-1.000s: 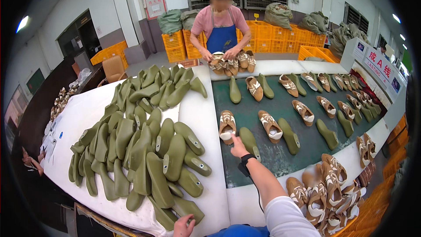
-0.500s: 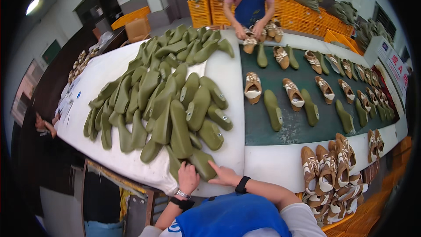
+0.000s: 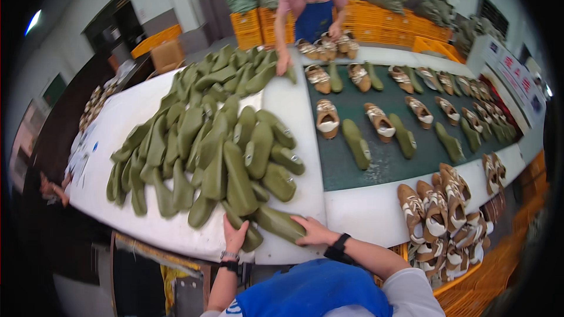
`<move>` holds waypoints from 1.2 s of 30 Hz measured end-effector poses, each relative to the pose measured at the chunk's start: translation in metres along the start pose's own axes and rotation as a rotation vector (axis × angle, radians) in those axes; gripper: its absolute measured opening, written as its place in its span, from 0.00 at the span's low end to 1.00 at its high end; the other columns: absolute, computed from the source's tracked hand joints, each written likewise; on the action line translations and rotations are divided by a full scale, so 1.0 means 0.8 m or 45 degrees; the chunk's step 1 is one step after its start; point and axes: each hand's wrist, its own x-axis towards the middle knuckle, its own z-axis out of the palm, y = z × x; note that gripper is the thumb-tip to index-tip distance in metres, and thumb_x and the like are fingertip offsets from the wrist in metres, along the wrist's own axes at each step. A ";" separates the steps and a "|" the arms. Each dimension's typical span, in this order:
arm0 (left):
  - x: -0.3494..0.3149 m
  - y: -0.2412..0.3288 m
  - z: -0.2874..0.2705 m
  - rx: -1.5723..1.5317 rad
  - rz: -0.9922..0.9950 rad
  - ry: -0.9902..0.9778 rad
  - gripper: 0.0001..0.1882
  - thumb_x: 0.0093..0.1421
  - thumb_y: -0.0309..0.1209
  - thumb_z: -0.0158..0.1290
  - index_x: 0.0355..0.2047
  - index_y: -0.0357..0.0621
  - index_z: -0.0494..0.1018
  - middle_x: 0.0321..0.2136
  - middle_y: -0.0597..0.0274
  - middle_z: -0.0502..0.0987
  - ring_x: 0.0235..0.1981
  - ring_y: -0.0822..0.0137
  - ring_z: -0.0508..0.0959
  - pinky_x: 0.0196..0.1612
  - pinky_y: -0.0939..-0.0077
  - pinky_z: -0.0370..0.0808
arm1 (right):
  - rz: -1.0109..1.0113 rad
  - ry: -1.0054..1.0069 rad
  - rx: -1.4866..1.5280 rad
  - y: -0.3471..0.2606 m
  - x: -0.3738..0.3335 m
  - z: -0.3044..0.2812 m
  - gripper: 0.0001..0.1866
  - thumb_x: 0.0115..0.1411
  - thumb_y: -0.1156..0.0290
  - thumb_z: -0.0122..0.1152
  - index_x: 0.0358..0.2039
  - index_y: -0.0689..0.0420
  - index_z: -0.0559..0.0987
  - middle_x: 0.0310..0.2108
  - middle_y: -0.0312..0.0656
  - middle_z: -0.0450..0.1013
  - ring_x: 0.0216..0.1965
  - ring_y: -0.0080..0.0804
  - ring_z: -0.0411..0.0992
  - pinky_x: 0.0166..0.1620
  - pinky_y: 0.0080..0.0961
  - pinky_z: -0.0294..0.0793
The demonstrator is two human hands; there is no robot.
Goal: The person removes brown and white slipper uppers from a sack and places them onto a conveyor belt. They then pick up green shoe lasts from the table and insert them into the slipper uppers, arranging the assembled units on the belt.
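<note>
Green shoe lasts are heaped on the white tabletop in front of me. At the near edge of the heap my right hand [image 3: 315, 232] grips the end of one shoe last [image 3: 276, 223], which lies slanted. Beside it my left hand [image 3: 235, 237] is closed at the side of another shoe last [image 3: 251, 237], whose far part runs up among the pile; the fingertips are partly hidden. Both lasts lie close to the front edge of the table.
On the right, a green belt [image 3: 382, 170] carries brown-and-white shoes and lasts in rows. An orange crate [image 3: 464, 279] of shoes stands at the near right. Across the table, a co-worker in a blue apron [image 3: 316, 20] reaches toward a last. Orange crates [image 3: 376, 23] line the back.
My hands have moved apart. The right now grips its last, which has swung outward to the right; the left's last has come nearer me. The co-worker has reached leftward from the shoes.
</note>
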 end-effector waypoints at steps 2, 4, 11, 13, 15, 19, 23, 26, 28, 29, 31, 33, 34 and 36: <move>0.004 -0.020 -0.001 0.002 0.038 -0.019 0.46 0.46 0.37 0.62 0.59 0.29 0.51 0.56 0.40 0.60 0.58 0.49 0.61 0.60 0.65 0.57 | 0.105 -0.023 -0.142 0.009 -0.060 -0.032 0.47 0.40 0.58 0.66 0.62 0.40 0.57 0.47 0.60 0.61 0.47 0.55 0.65 0.51 0.37 0.67; 0.008 -0.035 0.002 -0.006 -0.030 -0.024 0.47 0.47 0.37 0.61 0.61 0.29 0.48 0.60 0.39 0.55 0.61 0.49 0.57 0.63 0.66 0.53 | 0.208 0.094 -0.319 0.015 -0.126 -0.055 0.44 0.42 0.61 0.65 0.62 0.45 0.58 0.47 0.59 0.62 0.46 0.54 0.64 0.51 0.38 0.65; 0.010 -0.012 0.007 -0.199 0.201 0.037 0.22 0.51 0.30 0.57 0.45 0.32 0.69 0.42 0.48 0.73 0.39 0.57 0.73 0.44 0.66 0.70 | 0.482 1.095 -1.164 0.036 -0.212 -0.040 0.37 0.42 0.71 0.61 0.57 0.43 0.65 0.55 0.60 0.56 0.51 0.52 0.61 0.50 0.45 0.62; 0.005 0.015 -0.006 -0.381 -0.188 -0.159 0.24 0.51 0.29 0.57 0.47 0.30 0.67 0.46 0.46 0.70 0.43 0.57 0.71 0.47 0.65 0.68 | 0.345 1.080 -1.031 0.045 -0.210 -0.032 0.34 0.46 0.71 0.59 0.56 0.43 0.66 0.56 0.56 0.56 0.51 0.50 0.62 0.49 0.44 0.64; -0.002 0.046 -0.005 -0.480 -0.265 -0.152 0.25 0.51 0.29 0.57 0.48 0.30 0.67 0.46 0.46 0.70 0.43 0.57 0.71 0.48 0.65 0.68 | 0.226 0.954 -0.773 0.050 -0.204 -0.032 0.31 0.49 0.68 0.60 0.56 0.42 0.66 0.54 0.51 0.58 0.48 0.48 0.64 0.48 0.41 0.67; -0.036 0.096 -0.006 -0.591 -0.304 -0.082 0.26 0.51 0.30 0.57 0.49 0.31 0.66 0.47 0.46 0.69 0.44 0.57 0.70 0.49 0.65 0.67 | 0.332 0.613 -0.450 0.055 -0.188 -0.051 0.33 0.56 0.60 0.57 0.61 0.37 0.57 0.47 0.50 0.63 0.36 0.48 0.71 0.37 0.38 0.73; -0.086 0.131 -0.011 -0.684 -0.316 -0.049 0.27 0.52 0.30 0.57 0.50 0.31 0.65 0.48 0.45 0.68 0.45 0.57 0.70 0.50 0.65 0.66 | 0.125 0.525 -0.485 0.064 -0.170 -0.080 0.26 0.58 0.55 0.54 0.55 0.43 0.59 0.26 0.46 0.70 0.25 0.47 0.72 0.26 0.41 0.70; -0.117 0.160 0.013 -0.718 -0.262 -0.140 0.28 0.52 0.31 0.56 0.51 0.31 0.64 0.48 0.45 0.68 0.46 0.57 0.69 0.51 0.65 0.66 | 0.011 0.610 -0.497 0.071 -0.168 -0.092 0.15 0.55 0.63 0.53 0.42 0.48 0.66 0.18 0.45 0.70 0.22 0.49 0.71 0.24 0.45 0.67; -0.119 0.181 0.067 -0.172 0.158 -0.252 0.32 0.54 0.36 0.54 0.55 0.31 0.59 0.48 0.46 0.68 0.46 0.57 0.68 0.51 0.65 0.65 | 0.021 0.590 -0.475 0.078 -0.176 -0.096 0.13 0.51 0.68 0.52 0.40 0.49 0.67 0.18 0.46 0.70 0.21 0.50 0.71 0.24 0.46 0.67; -0.118 0.189 0.108 -0.347 0.073 -0.228 0.27 0.55 0.34 0.53 0.53 0.33 0.64 0.50 0.43 0.67 0.46 0.56 0.68 0.50 0.64 0.66 | 0.006 0.604 -0.417 0.081 -0.184 -0.099 0.14 0.47 0.71 0.51 0.38 0.50 0.68 0.18 0.47 0.71 0.22 0.51 0.71 0.25 0.47 0.67; -0.100 0.204 0.176 -0.219 -0.044 -0.576 0.40 0.47 0.29 0.55 0.61 0.35 0.52 0.54 0.48 0.64 0.52 0.56 0.67 0.57 0.68 0.61 | -0.030 0.523 -0.395 0.085 -0.206 -0.104 0.17 0.49 0.70 0.52 0.42 0.50 0.68 0.19 0.48 0.71 0.24 0.51 0.71 0.28 0.47 0.68; -0.109 0.200 0.243 0.594 0.366 -0.562 0.46 0.43 0.36 0.57 0.61 0.38 0.50 0.51 0.42 0.65 0.50 0.46 0.68 0.56 0.59 0.62 | -0.057 0.411 -0.322 0.084 -0.234 -0.116 0.22 0.50 0.70 0.53 0.49 0.49 0.67 0.22 0.49 0.72 0.27 0.51 0.72 0.31 0.45 0.69; -0.117 0.196 0.268 1.030 0.586 -0.608 0.47 0.43 0.42 0.59 0.62 0.42 0.51 0.48 0.42 0.67 0.47 0.45 0.69 0.49 0.54 0.68 | -0.096 0.390 -0.252 0.081 -0.255 -0.120 0.25 0.51 0.69 0.53 0.52 0.49 0.66 0.24 0.50 0.72 0.28 0.51 0.72 0.32 0.44 0.69; -0.130 0.190 0.301 1.259 0.755 -0.423 0.50 0.42 0.47 0.61 0.63 0.49 0.51 0.50 0.46 0.64 0.45 0.46 0.69 0.45 0.51 0.68 | -0.097 0.302 -0.145 0.073 -0.302 -0.135 0.33 0.54 0.67 0.55 0.62 0.47 0.58 0.28 0.50 0.72 0.32 0.49 0.72 0.35 0.41 0.69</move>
